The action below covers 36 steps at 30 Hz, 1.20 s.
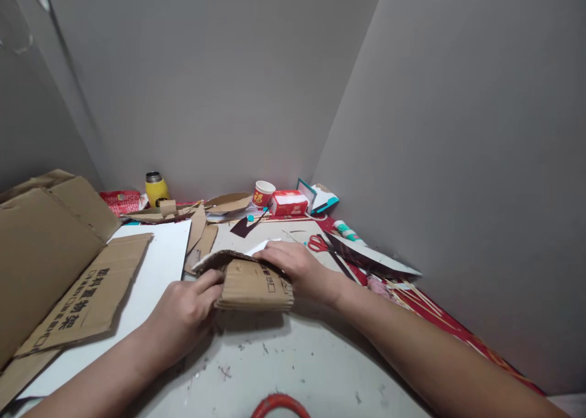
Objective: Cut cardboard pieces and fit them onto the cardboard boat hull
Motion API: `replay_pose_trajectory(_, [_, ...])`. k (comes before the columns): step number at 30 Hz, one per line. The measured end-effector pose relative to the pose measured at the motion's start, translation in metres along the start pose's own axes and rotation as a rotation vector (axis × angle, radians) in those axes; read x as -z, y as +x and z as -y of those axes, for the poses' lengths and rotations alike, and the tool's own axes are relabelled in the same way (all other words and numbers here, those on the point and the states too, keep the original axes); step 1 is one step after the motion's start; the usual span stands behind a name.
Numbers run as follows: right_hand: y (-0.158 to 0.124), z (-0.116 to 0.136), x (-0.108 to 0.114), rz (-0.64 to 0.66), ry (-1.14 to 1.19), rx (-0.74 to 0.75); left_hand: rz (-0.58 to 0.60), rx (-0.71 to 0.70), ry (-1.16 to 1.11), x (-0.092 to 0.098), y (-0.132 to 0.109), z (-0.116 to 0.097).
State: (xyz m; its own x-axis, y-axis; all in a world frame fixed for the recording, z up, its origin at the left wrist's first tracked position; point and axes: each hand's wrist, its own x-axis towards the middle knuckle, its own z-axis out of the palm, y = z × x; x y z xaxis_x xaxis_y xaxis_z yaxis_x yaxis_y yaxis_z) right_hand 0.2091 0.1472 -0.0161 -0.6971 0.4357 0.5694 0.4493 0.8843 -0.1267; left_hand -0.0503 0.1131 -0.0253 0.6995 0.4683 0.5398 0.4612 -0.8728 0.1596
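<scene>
Between my hands is a bent piece of brown cardboard (pixel 251 285) with dark print on its right part and ridged cut edges. My left hand (pixel 190 308) grips its left end, fingers curled against the edge. On its right side, my right hand (pixel 300 268) holds it from above, the fingers lying over the top and back. The piece is raised a little over the pale table (pixel 274 369) and casts a shadow there. The fingertips behind the cardboard are hidden. A bit of white shows just behind it.
A large cardboard box (pixel 55 241) with a printed flap and a white board (pixel 151 271) occupy the left. Red-handled scissors (pixel 318 243) lie right of centre. Behind stand a yellow bottle (pixel 156 189), a paper cup (pixel 264 193) and a red box (pixel 289 203). A red ring-shaped handle (pixel 280 401) shows in front.
</scene>
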Motion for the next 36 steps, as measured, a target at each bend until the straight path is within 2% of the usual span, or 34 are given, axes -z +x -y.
replay_pose_trajectory(4, [-0.002, -0.002, -0.002, -0.046, -0.063, 0.076, -0.008, -0.061, 0.095, 0.000, -0.003, 0.001])
replay_pose_trajectory(10, [-0.001, 0.000, -0.005, 0.032, 0.069, -0.046, 0.013, 0.012, -0.054, -0.001, -0.001, 0.004])
replay_pose_trajectory(13, [0.000, 0.001, -0.008, 0.094, 0.219, -0.187, 0.046, 0.145, -0.284, 0.001, 0.004, 0.003])
replay_pose_trajectory(17, [0.002, 0.005, -0.017, 0.235, 0.474, -0.454, 0.168, 0.395, -0.639, 0.004, 0.010, 0.003])
replay_pose_trajectory(21, [0.002, 0.008, -0.025, 0.362, 0.547, -0.577, 0.272, 0.535, -0.879, 0.000, 0.009, 0.006])
replay_pose_trajectory(27, [0.004, 0.012, -0.021, 0.422, 0.413, -0.568, 0.289, 0.598, -0.954, -0.008, 0.002, 0.012])
replay_pose_trajectory(36, [0.003, 0.013, -0.021, 0.418, 0.383, -0.550, 0.317, 0.543, -0.914, -0.008, 0.002, 0.014])
